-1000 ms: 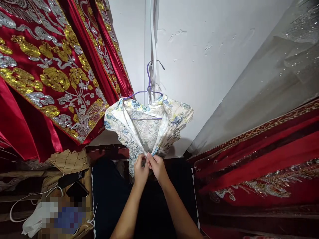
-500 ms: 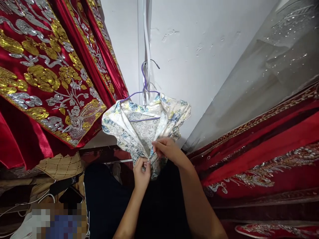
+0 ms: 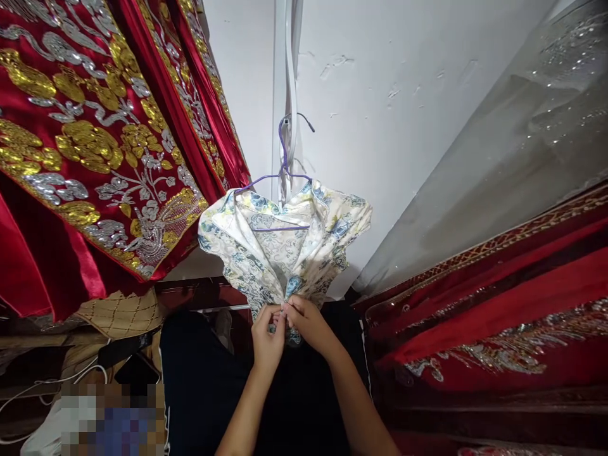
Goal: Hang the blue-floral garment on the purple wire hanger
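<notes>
Your left hand (image 3: 267,335) and right hand (image 3: 308,323) each pinch the front opening of the floral dress (image 3: 285,247), fingertips meeting low on it. It hangs on a purple hanger (image 3: 284,168) against the white wall (image 3: 380,95). Red embroidered robes (image 3: 95,145) crowd the left, red cloth (image 3: 498,304) the right; no writing shows.

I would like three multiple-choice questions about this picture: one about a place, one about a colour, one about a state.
1. Where do both hands meet?
A. at the hanger hook
B. at the lower front of the floral garment
C. on the red fabric

2. What colour is the hanger?
A. purple
B. black
C. green

3. How is the floral garment?
A. folded flat
B. lying on the floor
C. hanging against the wall

Answers:
1 B: the left hand and right hand pinch the floral garment low down.
2 A: the hanger wire is purple.
3 C: it hangs before the white wall.
</notes>
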`<act>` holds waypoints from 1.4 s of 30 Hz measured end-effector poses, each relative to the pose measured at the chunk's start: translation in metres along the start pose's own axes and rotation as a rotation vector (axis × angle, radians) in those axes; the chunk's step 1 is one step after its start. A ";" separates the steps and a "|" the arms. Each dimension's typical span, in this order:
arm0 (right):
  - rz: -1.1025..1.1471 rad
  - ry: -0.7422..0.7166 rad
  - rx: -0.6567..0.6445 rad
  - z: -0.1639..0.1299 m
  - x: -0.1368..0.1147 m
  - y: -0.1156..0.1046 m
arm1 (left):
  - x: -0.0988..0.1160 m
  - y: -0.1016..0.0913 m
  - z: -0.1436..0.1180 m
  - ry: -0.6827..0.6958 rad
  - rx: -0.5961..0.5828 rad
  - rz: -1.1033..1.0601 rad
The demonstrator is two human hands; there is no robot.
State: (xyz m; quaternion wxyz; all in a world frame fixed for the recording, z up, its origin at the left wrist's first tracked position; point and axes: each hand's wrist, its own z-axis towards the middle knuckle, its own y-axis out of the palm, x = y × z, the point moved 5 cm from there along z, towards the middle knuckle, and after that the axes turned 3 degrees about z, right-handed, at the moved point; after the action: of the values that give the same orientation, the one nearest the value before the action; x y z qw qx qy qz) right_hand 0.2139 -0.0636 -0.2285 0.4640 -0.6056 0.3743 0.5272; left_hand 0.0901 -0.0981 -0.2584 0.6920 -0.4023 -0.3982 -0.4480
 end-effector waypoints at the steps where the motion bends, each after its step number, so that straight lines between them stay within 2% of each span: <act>1: 0.065 0.026 0.005 0.000 -0.001 -0.001 | 0.001 0.000 -0.001 0.001 0.000 0.007; 6: 0.514 0.272 0.110 -0.007 0.015 0.000 | 0.005 0.006 -0.003 0.019 -0.022 0.042; 8: 0.656 0.296 0.162 -0.008 0.014 -0.002 | 0.006 0.010 -0.003 0.028 -0.040 0.042; 10: 0.739 0.260 0.194 -0.005 0.004 -0.007 | 0.006 0.014 -0.003 0.037 -0.051 0.039; 12: 0.755 0.195 0.215 0.006 -0.017 -0.018 | 0.003 0.018 -0.002 0.045 -0.056 0.046; 14: 0.744 0.123 0.232 0.023 -0.048 -0.032 | -0.001 0.020 -0.001 0.054 -0.056 0.067; 17: 0.719 -0.022 0.214 0.053 -0.110 -0.052 | -0.009 0.019 0.003 0.071 -0.061 0.095; 20: 0.719 -0.184 0.178 0.071 -0.167 -0.060 | -0.017 0.010 0.009 0.088 -0.051 0.118; 22: 0.737 -0.251 0.184 0.073 -0.188 -0.058 | -0.020 0.001 0.015 0.095 -0.041 0.132; 24: 0.730 -0.278 0.184 0.069 -0.194 -0.049 | -0.016 -0.009 0.025 0.101 -0.037 0.143; 26: 0.704 -0.284 0.182 0.061 -0.190 -0.038 | 0.002 -0.020 0.042 0.109 -0.031 0.141; 29: 0.661 -0.285 0.179 0.051 -0.185 -0.025 | 0.060 -0.041 0.082 0.174 0.034 0.079; 31: 0.636 -0.304 0.169 0.048 -0.190 -0.022 | 0.115 -0.058 0.111 0.331 0.159 0.057; 33: 0.596 -0.344 0.161 0.050 -0.197 -0.022 | 0.167 -0.061 0.136 0.527 0.129 0.116; 35: 0.539 -0.406 0.189 0.056 -0.201 -0.024 | 0.204 -0.057 0.152 0.654 0.059 0.228; 37: 0.490 -0.442 0.256 0.065 -0.192 -0.028 | 0.224 -0.054 0.160 0.734 0.046 0.312; 39: 0.438 -0.407 0.325 0.074 -0.169 -0.032 | 0.228 -0.065 0.165 0.746 0.143 0.319; 40: 0.402 -0.366 0.357 0.075 -0.153 -0.032 | 0.224 -0.077 0.169 0.706 0.231 0.269; 42: 0.305 -0.277 0.425 0.071 -0.118 -0.032 | 0.202 -0.111 0.180 0.560 0.433 0.092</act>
State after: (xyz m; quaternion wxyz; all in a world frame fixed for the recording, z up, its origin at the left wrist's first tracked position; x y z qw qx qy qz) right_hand 0.2040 0.0094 -0.1073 0.5424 -0.3540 0.4960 0.5783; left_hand 0.0085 -0.0249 0.0124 0.8628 -0.1256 -0.2604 -0.4147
